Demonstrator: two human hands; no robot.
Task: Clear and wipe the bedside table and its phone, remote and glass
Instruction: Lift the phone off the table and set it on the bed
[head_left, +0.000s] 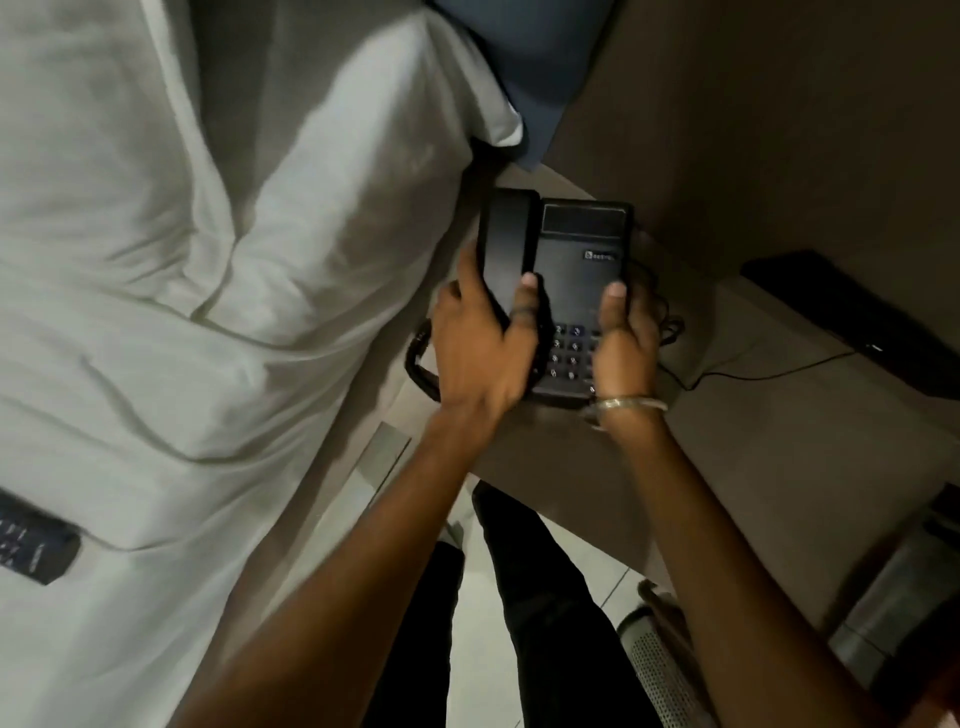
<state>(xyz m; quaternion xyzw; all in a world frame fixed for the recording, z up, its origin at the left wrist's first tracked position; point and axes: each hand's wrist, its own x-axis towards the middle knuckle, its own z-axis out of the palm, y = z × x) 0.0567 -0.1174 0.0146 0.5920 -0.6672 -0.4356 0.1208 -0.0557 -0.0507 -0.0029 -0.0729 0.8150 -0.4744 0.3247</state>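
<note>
The left hand (480, 353) was closed around the handset side of the phone (563, 291), thumb lying across the top and fingers curled under the edge, while the right hand (623, 343) gripped the opposite side, thumb on the face just above the keypad. Between them the phone sat at, or just above, the near left corner of the bedside table (779, 441); whether its base was touching the top could not be told.

To move it well, the judgement was that the left thumb should keep the handset pinned in its cradle so it did not tip out, and that the whole unit should travel level and slowly, because the coiled cord (418, 364) hung off the phone's left side and a thin cable (769, 370) trailed from behind the phone across the table. Either could snag or pull tight.

The phone was matt black and boxy, with a dark display window at the top, a small pale logo beneath it and rows of small buttons low on its face, partly hidden by the hands.

Left of the phone lay the bed (182, 312) with white bedding, and a dark remote (34, 545) rested on it, well apart from the phone. No glass showed.
</note>
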